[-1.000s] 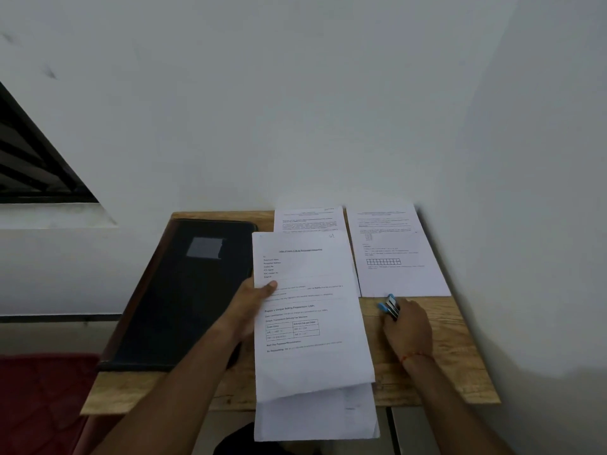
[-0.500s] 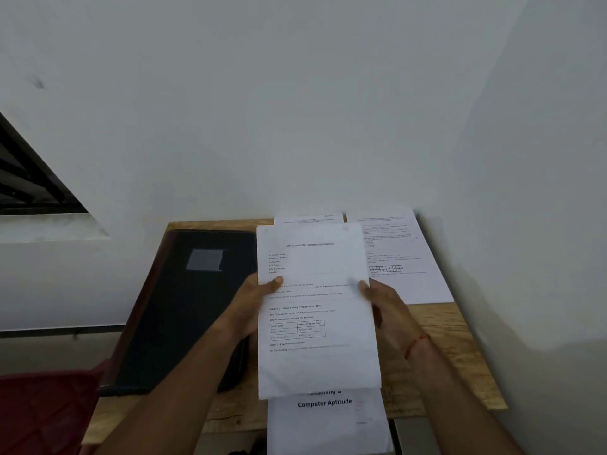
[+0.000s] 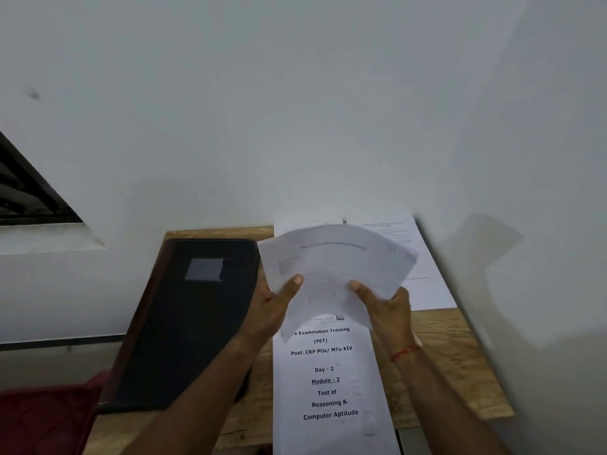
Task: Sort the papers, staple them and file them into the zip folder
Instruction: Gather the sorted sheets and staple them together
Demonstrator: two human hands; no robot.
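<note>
left hand (image 3: pixel 274 303) and right hand (image 3: pixel 386 305) pinched bowed sheets (image 3: pixel 335 261) | above printed stack (image 3: pixel 328 382) | zip folder (image 3: pixel 193 323) left on worktop (image 3: pixel 450 356)

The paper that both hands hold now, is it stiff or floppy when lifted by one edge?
Probably floppy: the held paper bows into an arch between the left hand and the right hand. Likely light: two pinches near its lower edge carry it. Released, it might slide over the printed sheet below.
</note>
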